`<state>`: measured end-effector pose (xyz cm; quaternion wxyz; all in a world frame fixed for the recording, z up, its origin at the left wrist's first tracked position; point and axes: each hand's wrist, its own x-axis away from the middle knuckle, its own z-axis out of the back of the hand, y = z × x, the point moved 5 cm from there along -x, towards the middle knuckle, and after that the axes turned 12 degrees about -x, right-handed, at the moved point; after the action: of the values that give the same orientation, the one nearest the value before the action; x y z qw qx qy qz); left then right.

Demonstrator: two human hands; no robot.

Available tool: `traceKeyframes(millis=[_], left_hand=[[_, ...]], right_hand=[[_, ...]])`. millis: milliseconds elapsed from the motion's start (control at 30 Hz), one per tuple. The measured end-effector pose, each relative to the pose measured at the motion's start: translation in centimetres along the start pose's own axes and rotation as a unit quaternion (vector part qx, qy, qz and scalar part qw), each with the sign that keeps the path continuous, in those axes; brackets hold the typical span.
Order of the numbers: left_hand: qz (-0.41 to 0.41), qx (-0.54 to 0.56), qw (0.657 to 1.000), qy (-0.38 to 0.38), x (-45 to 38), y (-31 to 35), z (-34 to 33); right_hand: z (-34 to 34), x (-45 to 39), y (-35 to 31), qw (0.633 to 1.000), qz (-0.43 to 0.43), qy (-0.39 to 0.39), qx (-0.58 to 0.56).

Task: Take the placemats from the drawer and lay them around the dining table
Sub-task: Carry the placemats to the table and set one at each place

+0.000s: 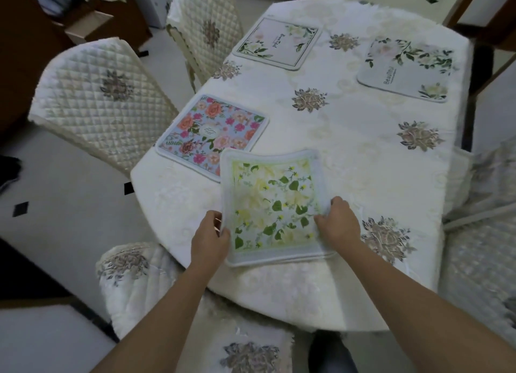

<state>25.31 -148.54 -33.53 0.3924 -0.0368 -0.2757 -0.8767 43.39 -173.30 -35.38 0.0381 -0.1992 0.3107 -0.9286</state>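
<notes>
A placemat with yellow flowers and green leaves [272, 202] is near the table's front edge, its far side lifted and curled. My left hand [209, 237] grips its left edge and my right hand [339, 220] grips its right edge. More mat edges show beneath its near side. A pink and orange floral placemat [212, 134] lies flat at the left side of the table. Two white placemats with green leaves lie further away, one at the far left [279, 42] and one at the far right [406, 68]. All rest on the white embroidered tablecloth [349, 149].
Quilted cream chairs stand at the left [103, 102] and far left [206, 29]; another chair back [131, 272] is by my left arm and one [483, 233] at the right. An open wooden drawer [89, 26] is at the far left. Pale floor tiles surround the table.
</notes>
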Motion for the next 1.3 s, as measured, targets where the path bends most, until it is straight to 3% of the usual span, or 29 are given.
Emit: traceKeyframes(millis=[133, 367, 567, 800, 1300], left_hand=[[0.008, 0.016, 0.999, 0.041, 1.6, 2.7, -0.4], [0.004, 0.041, 0.997, 0.069, 3.8, 9.6, -3.1], [0.016, 0.062, 0.998, -0.006, 4.9, 14.1, -8.5], [0.038, 0.015, 0.996, -0.075, 6.4, 12.6, -12.1], [0.059, 0.043, 0.985, -0.157, 5.5, 11.0, -13.2]], right_hand=[[2.2, -0.6, 1.7, 0.998, 0.036, -0.023, -0.039], [9.0, -2.5, 6.2, 0.996, 0.077, 0.003, -0.053], [14.2, -4.4, 10.8, 0.997, 0.062, 0.017, -0.036], [13.1, -3.2, 15.7, 0.999, 0.036, -0.024, 0.021], [11.9, -3.2, 15.4, 0.999, 0.017, -0.003, 0.046]])
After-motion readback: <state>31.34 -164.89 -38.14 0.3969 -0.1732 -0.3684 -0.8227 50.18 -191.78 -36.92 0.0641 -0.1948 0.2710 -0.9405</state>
